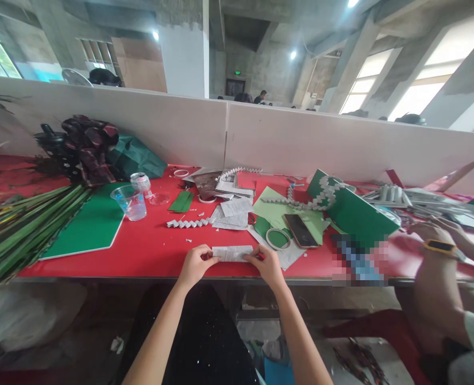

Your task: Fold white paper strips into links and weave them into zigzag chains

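Observation:
A strip of printed paper (232, 253) is stretched flat between my hands, low over the red tabletop near its front edge. My left hand (197, 263) pinches its left end between thumb and fingers. Its right end is in the pinch of my right hand (266, 264), where a small red thing that I cannot make out also shows. Beyond the strip lies a short folded-paper zigzag chain (189, 222), with loose printed sheets (231, 214) to its right. A roll of tape (278, 239) and a phone (300, 231) rest farther right.
Long green leaves (32, 230) and a green board (86, 227) lie on the left, near a plastic cup (130, 203) and a can (140, 184). Another green board (357, 214) leans at right. A co-worker's hands (433, 232) are at the far right. A white partition (181, 128) stands behind.

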